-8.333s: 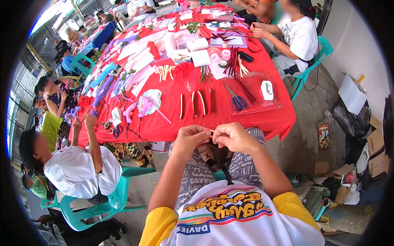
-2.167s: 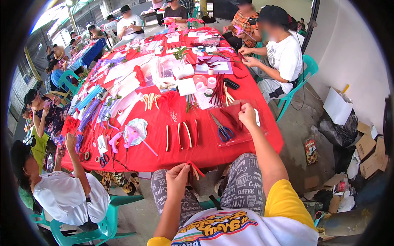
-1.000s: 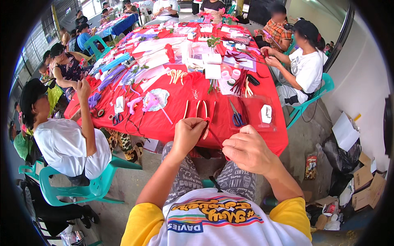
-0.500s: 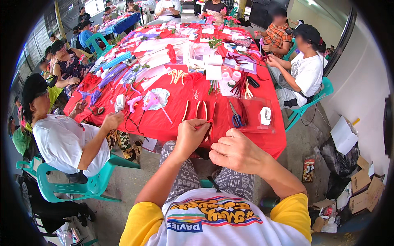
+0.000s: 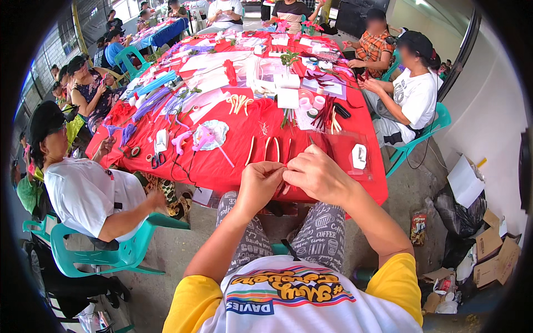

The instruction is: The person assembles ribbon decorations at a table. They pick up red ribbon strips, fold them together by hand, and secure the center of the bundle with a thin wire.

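The left hand [image 5: 261, 183] and right hand [image 5: 317, 175], both pinched narrow, hold a red strip [image 5: 286, 190] between them — near the bench's close edge; red cloth [image 5: 229, 178] spreads leftward. Below them — orange lettering on the shirt [image 5: 300, 294], pale words on the trousers [image 5: 325, 233].

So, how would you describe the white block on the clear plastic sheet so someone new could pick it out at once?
Start at the big red-covered table and go to its near right corner, past the wearer's right hand. On the clear plastic sheet there, find the chunky white block. Unlike the dark red strips to its left, it is white and compact.
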A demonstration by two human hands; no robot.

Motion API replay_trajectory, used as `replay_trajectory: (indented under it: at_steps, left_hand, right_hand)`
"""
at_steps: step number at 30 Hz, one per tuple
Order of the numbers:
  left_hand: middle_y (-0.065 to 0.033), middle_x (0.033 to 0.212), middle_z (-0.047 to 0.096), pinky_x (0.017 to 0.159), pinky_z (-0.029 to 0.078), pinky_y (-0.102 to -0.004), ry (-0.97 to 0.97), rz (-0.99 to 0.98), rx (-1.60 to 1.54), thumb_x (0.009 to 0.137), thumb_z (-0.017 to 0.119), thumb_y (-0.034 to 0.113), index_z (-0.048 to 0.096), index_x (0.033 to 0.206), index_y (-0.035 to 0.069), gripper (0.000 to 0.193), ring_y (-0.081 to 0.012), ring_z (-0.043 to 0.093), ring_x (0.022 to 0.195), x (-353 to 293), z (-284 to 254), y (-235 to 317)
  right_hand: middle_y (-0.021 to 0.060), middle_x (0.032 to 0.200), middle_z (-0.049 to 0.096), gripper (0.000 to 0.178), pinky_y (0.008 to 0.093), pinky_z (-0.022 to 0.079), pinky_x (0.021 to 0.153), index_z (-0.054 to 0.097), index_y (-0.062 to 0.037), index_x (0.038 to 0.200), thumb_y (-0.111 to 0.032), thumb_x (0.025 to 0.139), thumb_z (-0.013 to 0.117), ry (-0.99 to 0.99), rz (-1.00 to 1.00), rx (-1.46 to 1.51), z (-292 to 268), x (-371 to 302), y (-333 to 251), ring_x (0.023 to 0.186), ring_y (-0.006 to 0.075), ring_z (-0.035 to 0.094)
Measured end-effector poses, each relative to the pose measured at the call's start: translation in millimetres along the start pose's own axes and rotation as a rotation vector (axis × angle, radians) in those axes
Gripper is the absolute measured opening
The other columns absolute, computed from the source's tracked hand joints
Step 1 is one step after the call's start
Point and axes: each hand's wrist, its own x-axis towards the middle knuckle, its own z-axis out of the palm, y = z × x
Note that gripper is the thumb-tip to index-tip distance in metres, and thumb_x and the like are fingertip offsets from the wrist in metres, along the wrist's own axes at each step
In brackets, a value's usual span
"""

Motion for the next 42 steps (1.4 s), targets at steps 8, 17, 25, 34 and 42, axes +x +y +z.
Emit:
replay_trajectory:
  at_steps: [8, 17, 25, 34, 42]
  left_hand:
    - [0.0004, 0.067, 0.062, 0.049, 0.039, -0.02, -0.239, -0.206, -0.334, 0.09, 0.06, 0.009, 0.068, 0.09, -0.003, 0.015, -0.0047, 0.052, 0.056, -1, -13, 11]
    - [-0.0124, 0.085, 0.066, 0.061, 0.055, -0.0322, -0.327, -0.406, -0.638, 0.091, 0.056, 0.008, 0.062, 0.097, -0.005, 0.016, -0.0188, 0.066, 0.069, 4, -12, 0]
    - [-0.014, 0.088, 0.067, 0.064, 0.059, -0.0394, -0.358, -0.442, -0.825, 0.086, 0.062, 0.008, 0.062, 0.098, -0.005, 0.018, -0.0247, 0.068, 0.073, 1, -18, 16]
    - [-0.0146, 0.081, 0.067, 0.067, 0.059, -0.0355, -0.404, -0.437, -0.759, 0.086, 0.062, 0.004, 0.064, 0.093, -0.006, 0.013, -0.0208, 0.067, 0.069, -6, -24, 21]
    - [-0.0117, 0.073, 0.066, 0.052, 0.048, -0.0261, -0.393, -0.401, -0.543, 0.085, 0.065, 0.007, 0.067, 0.086, -0.005, 0.012, -0.0163, 0.062, 0.057, -15, -26, 29]
  right_hand:
    - [0.007, 0.081, 0.06, 0.02, 0.0339, 0.047, 0.069, 0.064, -0.0034, 0.092, 0.002, 0.073, 0.068, 0.305, 0.248, 0.347, 12, -12, 4, 0.075, 0.0224, 0.059]
    - [0.0083, 0.082, 0.047, 0.056, 0.0311, 0.047, 0.064, 0.064, -0.0141, 0.117, 0.013, 0.068, 0.059, 0.117, 0.133, 0.271, 2, -12, 2, 0.073, 0.0225, 0.052]
    - [0.012, 0.1, 0.056, 0.052, 0.0286, 0.05, 0.075, 0.055, -0.007, 0.126, 0.015, 0.079, 0.053, 0.228, 0.256, 0.676, 10, -15, 0, 0.088, 0.0235, 0.059]
    - [0.006, 0.081, 0.066, 0.017, 0.0248, 0.051, 0.063, 0.063, 0.0007, 0.101, 0.003, 0.085, 0.06, -0.036, 0.551, 1.049, -6, -25, 4, 0.074, 0.0091, 0.064]
    - [0.0157, 0.077, 0.063, 0.011, 0.0358, 0.05, 0.067, 0.064, 0.0029, 0.085, 0.002, 0.074, 0.065, -0.185, 0.257, 0.596, -43, 5, 30, 0.073, 0.029, 0.063]
